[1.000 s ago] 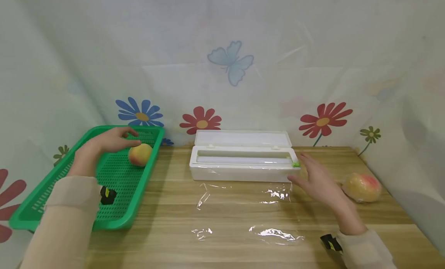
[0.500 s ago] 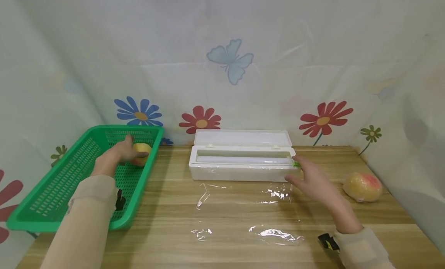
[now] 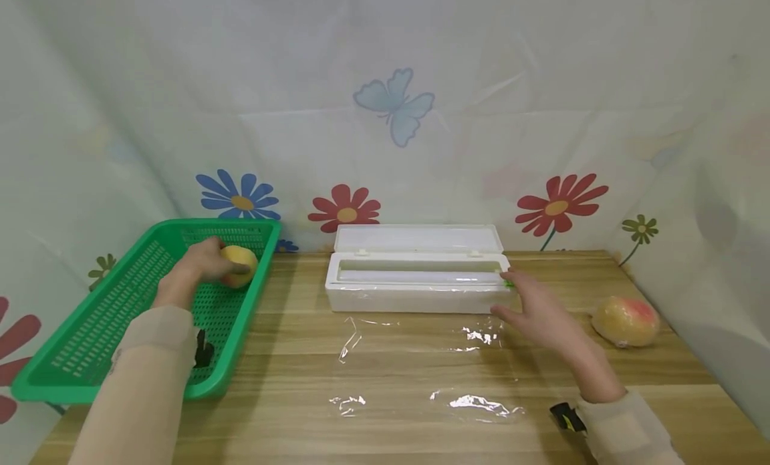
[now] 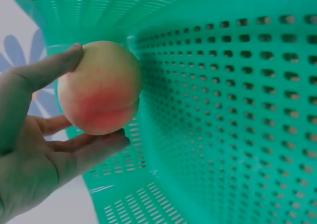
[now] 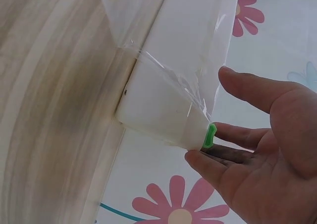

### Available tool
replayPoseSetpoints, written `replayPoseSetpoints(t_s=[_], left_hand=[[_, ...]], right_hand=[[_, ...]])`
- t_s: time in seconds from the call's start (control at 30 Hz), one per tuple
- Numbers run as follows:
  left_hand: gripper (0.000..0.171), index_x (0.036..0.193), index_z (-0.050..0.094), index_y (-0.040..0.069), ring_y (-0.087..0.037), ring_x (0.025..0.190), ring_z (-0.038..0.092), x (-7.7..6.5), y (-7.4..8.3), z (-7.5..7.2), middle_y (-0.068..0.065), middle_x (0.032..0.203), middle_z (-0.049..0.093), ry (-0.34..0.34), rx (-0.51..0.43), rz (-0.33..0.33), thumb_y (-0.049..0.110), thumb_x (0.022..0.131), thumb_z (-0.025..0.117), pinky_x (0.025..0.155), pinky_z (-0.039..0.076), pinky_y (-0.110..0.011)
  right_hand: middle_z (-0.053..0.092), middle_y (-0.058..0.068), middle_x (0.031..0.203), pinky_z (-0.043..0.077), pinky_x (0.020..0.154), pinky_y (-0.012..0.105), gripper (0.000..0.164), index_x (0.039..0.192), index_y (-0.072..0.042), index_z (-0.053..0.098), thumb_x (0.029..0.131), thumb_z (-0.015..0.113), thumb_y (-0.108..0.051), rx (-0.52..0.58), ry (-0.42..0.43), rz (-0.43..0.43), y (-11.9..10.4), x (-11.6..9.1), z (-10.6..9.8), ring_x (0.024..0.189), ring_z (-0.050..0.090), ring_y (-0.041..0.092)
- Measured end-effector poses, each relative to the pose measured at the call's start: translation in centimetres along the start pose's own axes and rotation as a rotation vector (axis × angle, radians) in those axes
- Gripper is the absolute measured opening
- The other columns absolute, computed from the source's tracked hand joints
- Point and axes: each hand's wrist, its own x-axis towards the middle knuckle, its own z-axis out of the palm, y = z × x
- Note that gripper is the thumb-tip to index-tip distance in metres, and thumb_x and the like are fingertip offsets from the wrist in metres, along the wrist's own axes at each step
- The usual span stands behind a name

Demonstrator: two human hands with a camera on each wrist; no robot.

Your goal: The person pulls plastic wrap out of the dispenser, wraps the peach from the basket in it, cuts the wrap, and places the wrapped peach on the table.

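Note:
My left hand (image 3: 201, 268) grips a yellow and red peach (image 4: 101, 87) inside the green basket (image 3: 51, 388), at its far right corner. In the left wrist view the thumb lies on one side of the peach and fingers on the other. At the right end of a white cling film dispenser (image 3: 421, 298), my right hand (image 3: 550, 318) is spread, its fingers touching that end by a small green slider (image 5: 210, 136). The dispenser's lid stands raised, showing the film roll (image 3: 415, 276). A clear sheet of cling film (image 3: 475, 403) lies in front of it on the table.
Another peach (image 3: 625, 321), which looks wrapped in film, sits at the table's right side. The wooden table (image 3: 289, 425) meets a flower-printed cloth (image 3: 289, 151) at the back and sides. The basket's raised rim surrounds the left hand's peach.
My left hand came down from above the peach and took hold of it; the peach has shifted slightly left and up. My right hand moved slightly left onto the dispenser's end.

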Motion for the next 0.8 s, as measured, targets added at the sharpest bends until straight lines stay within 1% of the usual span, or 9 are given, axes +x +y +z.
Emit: replayPoseSetpoints(t_s=[0.1, 0.17, 0.33, 0.43, 0.53, 0.6, 0.73, 0.8], left_hand=[[0.091, 0.146, 0.029, -0.021, -0.051, 0.112, 0.052, -0.4, 0.4, -0.5, -0.039, 0.128, 0.049, 0.029, -0.012, -0.014, 0.042, 0.095, 0.069, 0.090, 0.046, -0.061], [0.091, 0.147, 0.028, -0.020, -0.051, 0.112, 0.052, -0.7, 0.6, -0.9, -0.039, 0.129, 0.048, 0.055, -0.016, -0.011, 0.041, 0.094, 0.069, 0.089, 0.046, -0.061], [0.088, 0.150, 0.029, -0.016, -0.052, 0.109, 0.048, -1.0, 1.6, -2.2, -0.041, 0.128, 0.045, 0.145, -0.029, 0.035, 0.037, 0.093, 0.070, 0.084, 0.047, -0.061], [0.088, 0.151, 0.029, -0.014, -0.053, 0.109, 0.043, -1.6, 2.6, -2.8, -0.042, 0.129, 0.042, 0.211, -0.042, 0.070, 0.035, 0.091, 0.070, 0.081, 0.046, -0.062], [0.088, 0.153, 0.026, -0.012, -0.051, 0.107, 0.042, -2.3, 4.0, -3.3, -0.041, 0.128, 0.040, 0.268, -0.067, 0.104, 0.032, 0.090, 0.070, 0.077, 0.046, -0.061], [0.088, 0.152, 0.026, -0.011, -0.049, 0.104, 0.044, -3.0, 5.3, -3.5, -0.039, 0.126, 0.043, 0.305, -0.085, 0.134, 0.029, 0.088, 0.070, 0.075, 0.046, -0.058], [0.080, 0.147, 0.032, -0.009, -0.045, 0.101, 0.045, -4.6, 8.2, -3.6, -0.032, 0.121, 0.047, 0.367, -0.099, 0.196, 0.023, 0.084, 0.071, 0.073, 0.047, -0.054], [0.076, 0.143, 0.037, -0.009, -0.045, 0.103, 0.045, -5.5, 9.8, -3.5, -0.030, 0.121, 0.050, 0.383, -0.087, 0.234, 0.021, 0.083, 0.072, 0.075, 0.047, -0.054]], right_hand=[[0.037, 0.041, 0.149, 0.033, 0.107, 0.069, 0.066, 0.144, 0.015, 0.043, 0.094, 0.075, -0.016, -0.002, -0.010, 0.004, 0.0, 0.0, 0.0, 0.135, 0.038, 0.058], [0.037, 0.041, 0.149, 0.032, 0.107, 0.069, 0.066, 0.144, 0.015, 0.043, 0.094, 0.075, -0.016, 0.000, -0.014, 0.006, 0.0, 0.1, 0.0, 0.136, 0.037, 0.058], [0.038, 0.039, 0.150, 0.034, 0.107, 0.069, 0.067, 0.145, 0.014, 0.043, 0.094, 0.075, -0.016, 0.007, -0.015, 0.006, 0.1, 0.1, 0.0, 0.135, 0.039, 0.057], [0.042, 0.036, 0.148, 0.036, 0.106, 0.068, 0.067, 0.145, 0.013, 0.043, 0.094, 0.076, -0.015, 0.015, -0.010, -0.003, 0.2, 0.2, 0.0, 0.133, 0.043, 0.055], [0.045, 0.035, 0.146, 0.037, 0.105, 0.068, 0.065, 0.145, 0.011, 0.044, 0.094, 0.076, -0.015, 0.021, -0.006, -0.012, 0.2, 0.2, 0.0, 0.132, 0.046, 0.053], [0.045, 0.035, 0.147, 0.037, 0.105, 0.068, 0.064, 0.144, 0.011, 0.044, 0.094, 0.075, -0.015, 0.016, -0.006, -0.014, 0.2, 0.2, 0.0, 0.132, 0.045, 0.054], [0.041, 0.038, 0.148, 0.035, 0.106, 0.069, 0.065, 0.145, 0.010, 0.044, 0.094, 0.076, -0.016, -0.002, -0.011, -0.018, 0.2, 0.1, 0.0, 0.134, 0.041, 0.056], [0.039, 0.039, 0.149, 0.033, 0.107, 0.070, 0.065, 0.146, 0.008, 0.045, 0.094, 0.076, -0.016, -0.011, -0.014, -0.023, 0.2, 0.1, 0.0, 0.135, 0.038, 0.058]])
